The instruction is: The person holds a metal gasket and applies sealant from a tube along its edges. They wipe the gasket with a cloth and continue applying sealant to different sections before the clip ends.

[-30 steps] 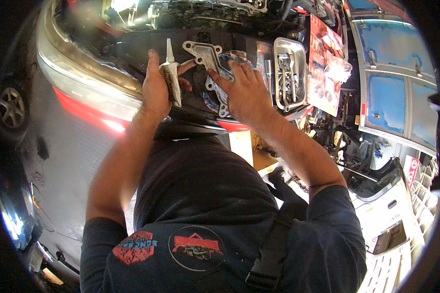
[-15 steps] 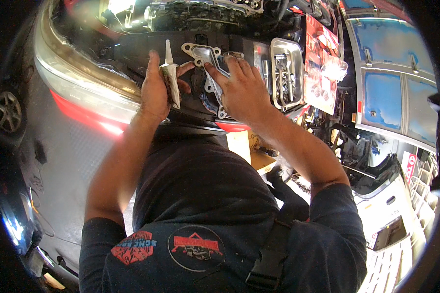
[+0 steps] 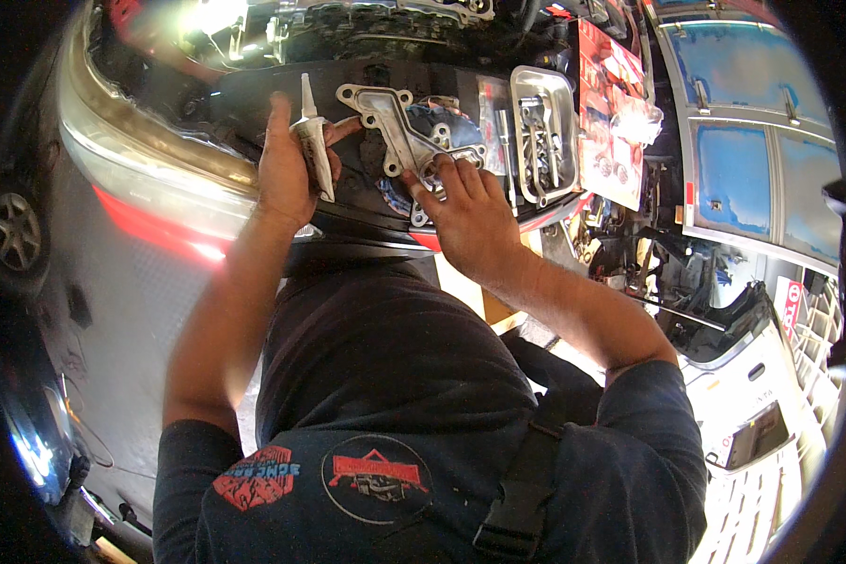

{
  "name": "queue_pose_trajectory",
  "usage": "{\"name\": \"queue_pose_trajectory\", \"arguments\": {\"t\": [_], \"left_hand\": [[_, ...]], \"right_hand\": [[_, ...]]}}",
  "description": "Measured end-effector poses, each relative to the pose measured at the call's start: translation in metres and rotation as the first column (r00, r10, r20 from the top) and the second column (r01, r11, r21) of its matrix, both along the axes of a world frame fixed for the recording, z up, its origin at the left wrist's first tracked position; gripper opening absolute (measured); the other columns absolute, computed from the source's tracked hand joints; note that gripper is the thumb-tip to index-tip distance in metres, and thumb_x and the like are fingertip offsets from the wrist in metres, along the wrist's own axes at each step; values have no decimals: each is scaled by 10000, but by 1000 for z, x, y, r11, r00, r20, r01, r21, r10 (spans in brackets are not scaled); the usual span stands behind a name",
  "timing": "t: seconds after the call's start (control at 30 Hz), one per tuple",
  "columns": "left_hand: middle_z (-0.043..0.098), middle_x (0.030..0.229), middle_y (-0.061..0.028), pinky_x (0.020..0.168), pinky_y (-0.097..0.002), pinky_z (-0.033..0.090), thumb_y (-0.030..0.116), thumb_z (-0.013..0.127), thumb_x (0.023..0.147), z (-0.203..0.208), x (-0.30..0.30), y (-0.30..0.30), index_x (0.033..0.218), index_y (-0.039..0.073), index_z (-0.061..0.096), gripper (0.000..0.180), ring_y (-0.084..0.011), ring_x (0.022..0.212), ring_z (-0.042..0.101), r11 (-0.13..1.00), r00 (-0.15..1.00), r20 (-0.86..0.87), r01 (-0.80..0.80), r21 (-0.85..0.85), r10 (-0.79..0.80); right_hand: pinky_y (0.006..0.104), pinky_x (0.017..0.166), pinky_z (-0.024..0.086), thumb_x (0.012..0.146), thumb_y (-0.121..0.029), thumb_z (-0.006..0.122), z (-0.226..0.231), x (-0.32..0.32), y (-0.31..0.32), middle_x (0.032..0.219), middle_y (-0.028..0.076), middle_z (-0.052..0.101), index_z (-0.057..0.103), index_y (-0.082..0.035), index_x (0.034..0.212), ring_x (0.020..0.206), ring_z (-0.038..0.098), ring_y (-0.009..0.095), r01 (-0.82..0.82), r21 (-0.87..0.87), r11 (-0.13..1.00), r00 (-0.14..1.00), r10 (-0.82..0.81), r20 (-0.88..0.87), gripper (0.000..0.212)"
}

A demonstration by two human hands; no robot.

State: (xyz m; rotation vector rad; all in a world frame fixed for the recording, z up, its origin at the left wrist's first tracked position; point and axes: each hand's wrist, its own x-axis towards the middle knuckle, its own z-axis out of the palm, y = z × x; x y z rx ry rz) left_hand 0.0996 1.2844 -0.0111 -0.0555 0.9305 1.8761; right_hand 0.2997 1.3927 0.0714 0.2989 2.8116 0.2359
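In my left hand [image 3: 284,179] a crumpled, pale sealant tube [image 3: 315,152] stands nozzle up, held against the palm by curled fingers. The index finger stretches right, close to the silvery metal cover [image 3: 387,117]. This cast cover has bolt-hole lugs around its edge and lies at an angle over the dark front panel of a car. My right hand [image 3: 477,214] grips the cover's near right part, thumb on one side and fingertips over the other. Those fingers hide some of its lower end. A crumpled blue patterned cloth [image 3: 449,122] shows beneath the cover.
Right of the cover sits a metal tray [image 3: 517,103] with sockets and small tools in it. Beyond it lies a red and white printed sheet [image 3: 597,122] with clear plastic on top. The car's headlight [image 3: 122,141] curves along the left; the engine bay [image 3: 348,38] is at the far side.
My right hand has slid down the cover toward its near end, uncovering more of the middle and right lobe. My left hand and the tube have shifted slightly left.
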Motion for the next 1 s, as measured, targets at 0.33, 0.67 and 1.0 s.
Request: {"name": "queue_pose_trajectory", "arguments": {"t": [0.33,0.67,1.0], "left_hand": [[696,815,-164,562,-334,483,643,277,1000,-8,23,-20,882,-5,662,762,-208,582,598,939,844,-530,-113,-324,-81],[628,688,-236,696,-433,486,512,249,1053,7,49,-43,869,-113,646,763,-360,715,650,880,502,-793,-120,-459,-346],[612,673,-231,689,-441,485,501,250,1057,7,35,-43,836,-103,640,752,-363,703,646,872,503,-769,-56,-485,-395]], "right_hand": [[419,1006,423,787,-42,631,30,6,-2,1304,172,524,574,-122,1294,1221,515,302,100,-391,915,925,-230,-302,516],[253,857,440,842,-18,549,30,-23,-16,1128,53,572,462,-69,1431,941,508,106,97,-994,-54,807,-580,110,597],[247,872,431,809,-27,543,40,-32,-7,1105,53,585,517,-70,1390,956,495,101,153,-987,52,836,-539,101,583]]}}
